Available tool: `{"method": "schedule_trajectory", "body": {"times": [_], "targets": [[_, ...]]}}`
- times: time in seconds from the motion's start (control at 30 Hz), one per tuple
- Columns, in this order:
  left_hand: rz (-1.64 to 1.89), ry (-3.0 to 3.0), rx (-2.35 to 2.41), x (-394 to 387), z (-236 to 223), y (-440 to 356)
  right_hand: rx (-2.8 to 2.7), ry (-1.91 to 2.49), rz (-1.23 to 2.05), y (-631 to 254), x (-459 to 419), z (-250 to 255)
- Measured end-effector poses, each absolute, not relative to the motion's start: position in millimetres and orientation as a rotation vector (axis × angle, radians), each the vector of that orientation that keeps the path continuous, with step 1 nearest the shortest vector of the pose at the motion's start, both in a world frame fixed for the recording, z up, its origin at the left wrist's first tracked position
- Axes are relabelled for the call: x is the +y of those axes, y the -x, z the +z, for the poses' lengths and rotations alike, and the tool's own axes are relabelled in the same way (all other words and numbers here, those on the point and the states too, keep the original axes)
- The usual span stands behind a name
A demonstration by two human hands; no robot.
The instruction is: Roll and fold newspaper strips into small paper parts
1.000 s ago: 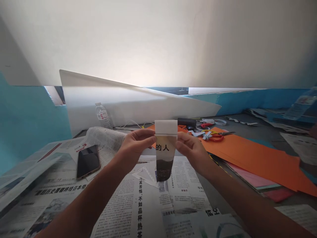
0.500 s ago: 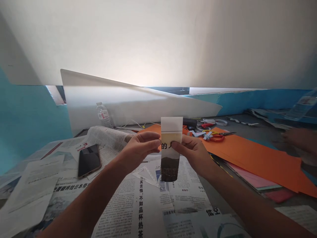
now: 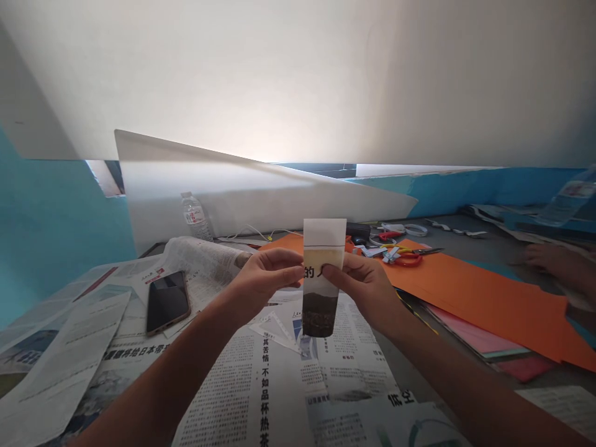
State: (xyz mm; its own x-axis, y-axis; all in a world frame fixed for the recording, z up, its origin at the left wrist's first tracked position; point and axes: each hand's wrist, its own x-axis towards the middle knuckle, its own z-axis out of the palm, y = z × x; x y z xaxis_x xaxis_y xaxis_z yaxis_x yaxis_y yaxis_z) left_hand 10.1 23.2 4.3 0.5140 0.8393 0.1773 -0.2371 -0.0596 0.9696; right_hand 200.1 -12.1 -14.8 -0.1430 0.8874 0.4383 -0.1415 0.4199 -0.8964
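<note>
A narrow newspaper piece [image 3: 321,298], rounded at its lower end, is held upright in front of me. Its top is pale, black characters cross the middle, and a dark printed picture fills the bottom. My right hand [image 3: 365,282] pinches it from the right, thumb over the front and fingers behind. At the left edge, the thumb and fingertips of my left hand [image 3: 270,276] close on the paper; how much they grip is hard to see. Below lie spread newspaper sheets [image 3: 228,385] and a clear set square [image 3: 274,329].
On the left are a phone [image 3: 167,303] and a water bottle [image 3: 194,217]. Scissors [image 3: 405,256] rest by orange paper sheets [image 3: 465,285] at right. A co-worker's hand [image 3: 559,267] is at the right edge, near another bottle [image 3: 570,198]. White boards [image 3: 261,205] stand behind.
The newspaper piece has shifted slightly right and up. My right thumb has moved across its front. A co-worker's hand has come in at right, and a loose newspaper sheet at left has shifted.
</note>
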Motion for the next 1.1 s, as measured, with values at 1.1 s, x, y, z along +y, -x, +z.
{"method": "schedule_trajectory", "body": {"times": [1.1], "targets": [[1.047,-1.251,0.576,18.6,9.7,-12.2,-1.405,0.765,1.132,-204.3,-9.7,-14.4]]}}
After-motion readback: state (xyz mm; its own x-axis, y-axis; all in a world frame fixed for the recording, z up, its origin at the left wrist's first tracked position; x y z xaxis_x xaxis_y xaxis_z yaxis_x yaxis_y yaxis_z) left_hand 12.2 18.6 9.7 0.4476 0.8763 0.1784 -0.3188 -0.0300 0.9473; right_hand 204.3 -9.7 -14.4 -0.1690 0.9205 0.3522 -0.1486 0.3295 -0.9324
